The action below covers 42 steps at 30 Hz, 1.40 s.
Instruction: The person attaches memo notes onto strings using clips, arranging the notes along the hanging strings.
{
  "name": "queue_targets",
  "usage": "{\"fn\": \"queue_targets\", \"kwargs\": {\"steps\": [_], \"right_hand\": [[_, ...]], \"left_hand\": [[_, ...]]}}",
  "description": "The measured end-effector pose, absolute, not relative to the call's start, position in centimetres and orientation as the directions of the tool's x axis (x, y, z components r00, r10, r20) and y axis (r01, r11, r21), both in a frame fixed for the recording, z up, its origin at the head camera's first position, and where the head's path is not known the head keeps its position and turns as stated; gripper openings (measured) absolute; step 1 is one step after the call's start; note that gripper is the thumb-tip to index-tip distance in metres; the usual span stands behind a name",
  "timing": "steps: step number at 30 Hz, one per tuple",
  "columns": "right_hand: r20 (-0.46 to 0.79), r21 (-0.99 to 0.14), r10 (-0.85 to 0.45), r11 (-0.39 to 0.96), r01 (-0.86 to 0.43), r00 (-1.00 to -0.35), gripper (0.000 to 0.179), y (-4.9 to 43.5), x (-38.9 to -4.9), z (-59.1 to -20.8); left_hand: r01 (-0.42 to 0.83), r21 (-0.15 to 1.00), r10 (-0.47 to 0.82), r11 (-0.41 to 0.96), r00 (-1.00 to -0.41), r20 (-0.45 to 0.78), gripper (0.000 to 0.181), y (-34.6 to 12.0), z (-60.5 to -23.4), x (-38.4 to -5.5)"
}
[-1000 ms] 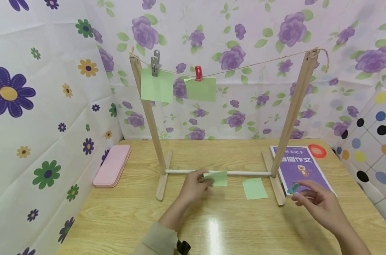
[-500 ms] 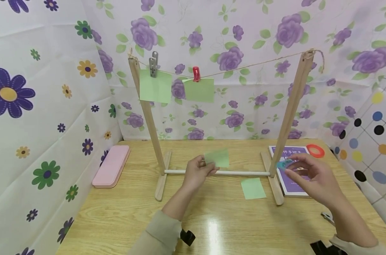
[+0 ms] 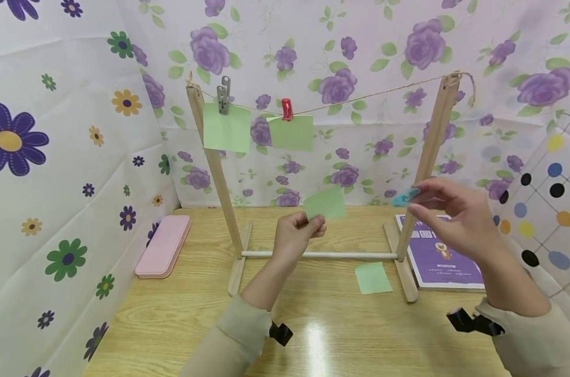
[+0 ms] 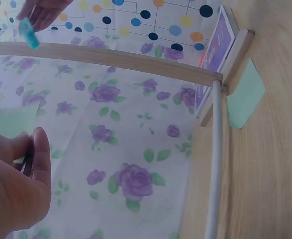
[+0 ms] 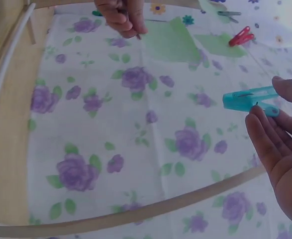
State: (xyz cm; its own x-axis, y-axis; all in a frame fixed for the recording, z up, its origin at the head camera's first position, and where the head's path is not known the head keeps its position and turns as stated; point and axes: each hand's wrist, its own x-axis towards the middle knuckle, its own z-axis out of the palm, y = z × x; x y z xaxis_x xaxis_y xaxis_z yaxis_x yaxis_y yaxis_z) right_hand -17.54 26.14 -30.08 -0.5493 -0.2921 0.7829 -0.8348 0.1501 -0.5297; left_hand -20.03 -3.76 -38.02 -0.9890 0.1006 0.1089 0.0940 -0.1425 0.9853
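My left hand (image 3: 295, 238) pinches a green paper note (image 3: 326, 203) by its lower left corner, raised above the white crossbar (image 3: 346, 255) of a wooden frame. My right hand (image 3: 454, 217) holds a blue-green clothespin (image 5: 250, 101) between thumb and fingers, in front of the frame's right post (image 3: 436, 141). A twine line (image 3: 360, 98) runs between the two post tops. From it hang two green notes, one (image 3: 226, 128) under a grey clothespin (image 3: 223, 98) and one (image 3: 291, 133) under a red clothespin (image 3: 287, 109). Another green note (image 3: 373, 278) lies on the table.
A pink case (image 3: 164, 246) lies at the table's left. Behind the right post's foot is a purple book (image 3: 447, 262). The left post (image 3: 216, 173) and a flowered cloth (image 3: 360, 157) stand at the back; a dotted cloth (image 3: 544, 220) is on the right.
My left hand has lifted the green note from near the table up past the crossbar. My right hand has risen and moved left with the clothespin, from beside the book to the right post.
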Motion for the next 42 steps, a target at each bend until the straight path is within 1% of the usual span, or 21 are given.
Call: {"fn": "queue_targets", "kwargs": {"steps": [3,6,10,13,16,18,19,23,27,29,34,37,39,42], "right_hand": [[0.801,-0.477,-0.297,0.207,-0.854,-0.519,0.026,25.3,-18.0,-28.1],[0.828,-0.426,-0.303,0.208,-0.88,-0.472,0.026,24.5,-18.5,-26.2],[0.859,-0.355,-0.298,0.239,-0.904,-0.416,0.026,23.5,-18.9,-23.4],[0.877,-0.309,-0.284,0.284,-0.908,-0.387,0.026,22.8,-19.2,-21.3],[0.894,-0.275,-0.263,0.32,-0.907,-0.364,0.019,21.9,-19.4,-19.7],[0.901,-0.259,-0.252,0.344,-0.903,-0.354,0.015,21.4,-19.5,-18.8],[0.904,-0.253,-0.246,0.352,-0.901,-0.35,0.015,21.1,-19.6,-18.4],[0.913,-0.219,-0.244,0.385,-0.897,-0.327,0.02,20.3,-19.9,-16.9],[0.918,-0.151,-0.272,0.432,-0.889,-0.288,0.017,19.8,-20.3,-15.3],[0.921,-0.093,-0.296,0.461,-0.882,-0.252,0.015,19.6,-20.5,-14.5],[0.918,0.035,-0.356,0.508,-0.86,-0.173,0.009,19.0,-21.2,-12.8],[0.906,0.053,-0.382,0.529,-0.847,-0.181,0.007,18.6,-21.6,-11.9],[0.889,0.057,-0.409,0.546,-0.836,-0.206,0.009,18.4,-21.9,-11.4],[0.858,0.015,-0.424,0.583,-0.812,-0.289,0.011,18.2,-22.2,-10.9]], "left_hand": [[0.113,0.987,0.118,-0.116,-0.985,0.127,0.031,-3.5,-37.4,-20.2],[0.133,0.989,0.152,-0.073,-0.978,0.142,0.03,-3.4,-36.9,-20.4],[0.166,0.985,0.209,-0.038,-0.963,0.17,0.033,-3.3,-35.9,-20.5],[0.196,0.98,0.246,-0.011,-0.95,0.193,0.032,-3.2,-35.0,-20.6],[0.22,0.975,0.264,0.039,-0.943,0.202,0.029,-3.3,-34.4,-20.8],[0.236,0.969,0.269,0.071,-0.94,0.209,0.031,-3.4,-34.1,-20.8],[0.24,0.968,0.271,0.081,-0.94,0.21,0.032,-3.4,-34.0,-20.8],[0.251,0.965,0.273,0.077,-0.936,0.222,0.037,-3.6,-33.7,-20.9],[0.241,0.969,0.269,0.058,-0.938,0.217,0.031,-3.6,-33.4,-21.0],[0.232,0.971,0.263,0.052,-0.941,0.21,0.03,-3.5,-33.1,-21.0],[0.232,0.972,0.254,0.034,-0.943,0.216,0.037,-3.3,-32.1,-21.2],[0.235,0.971,0.264,0.031,-0.939,0.219,0.036,-3.1,-31.4,-21.3],[0.233,0.972,0.277,0.032,-0.936,0.215,0.033,-3.0,-31.0,-21.4],[0.229,0.973,0.295,0.022,-0.931,0.213,0.031,-2.8,-30.5,-21.6]]}}
